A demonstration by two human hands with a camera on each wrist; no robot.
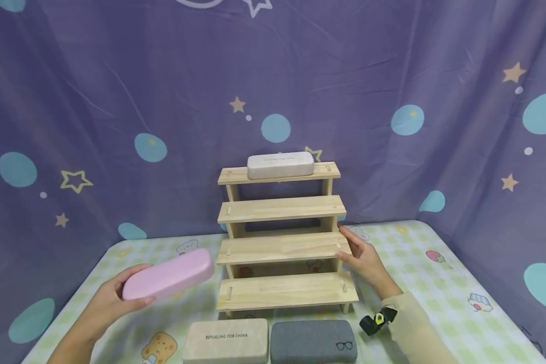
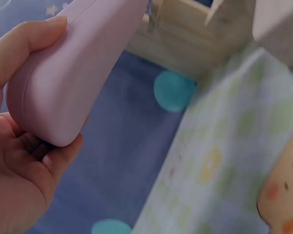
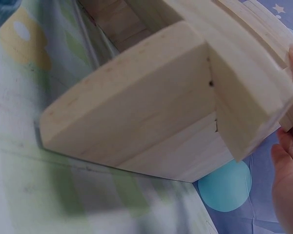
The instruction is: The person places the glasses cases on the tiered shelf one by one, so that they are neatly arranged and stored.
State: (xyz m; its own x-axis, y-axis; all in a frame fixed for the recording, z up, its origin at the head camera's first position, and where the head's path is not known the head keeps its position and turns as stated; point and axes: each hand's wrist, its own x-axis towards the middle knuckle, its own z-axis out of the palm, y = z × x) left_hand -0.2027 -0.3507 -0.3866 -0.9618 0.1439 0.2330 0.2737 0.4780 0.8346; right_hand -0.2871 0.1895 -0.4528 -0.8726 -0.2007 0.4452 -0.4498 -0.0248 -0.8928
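My left hand (image 1: 111,298) holds a pink glasses case (image 1: 168,275) by its near end, thumb on one side and fingers on the other. The case is in the air, left of a wooden stepped display rack (image 1: 286,293). At the rack's right side, my right hand (image 1: 364,258) grips the end of the second shelf from the bottom, thumb in front and fingers behind. In the right wrist view the hand (image 3: 290,180) shows only partly, at the right edge. A whitish glasses case (image 1: 280,166) lies on the top shelf.
In front of the rack, a cream case (image 1: 226,341) with lettering and a grey-blue case (image 1: 314,342) with a glasses print lie side by side. A green checked cloth (image 1: 437,303) covers the table. A purple patterned curtain (image 1: 186,76) hangs behind.
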